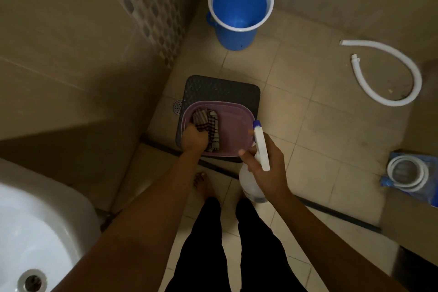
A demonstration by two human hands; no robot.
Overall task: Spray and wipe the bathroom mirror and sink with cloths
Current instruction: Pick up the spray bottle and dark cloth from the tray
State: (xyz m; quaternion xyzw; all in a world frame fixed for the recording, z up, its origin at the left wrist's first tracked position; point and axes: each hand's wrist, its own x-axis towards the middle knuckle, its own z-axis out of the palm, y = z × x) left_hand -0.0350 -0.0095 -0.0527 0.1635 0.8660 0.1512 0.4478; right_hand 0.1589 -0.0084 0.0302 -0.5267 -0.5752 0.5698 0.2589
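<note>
Nearest, the white sink (35, 216) sits at lower left; the right hand (265, 168) wraps around the neck of a white spray bottle (260, 149), nozzle forward; beyond, the left hand (194, 138) clutches checked cloths (208, 125) lying in a purple basin (234, 123) on a dark stool (222, 89); farther off stands a blue bucket (239, 7).
</note>
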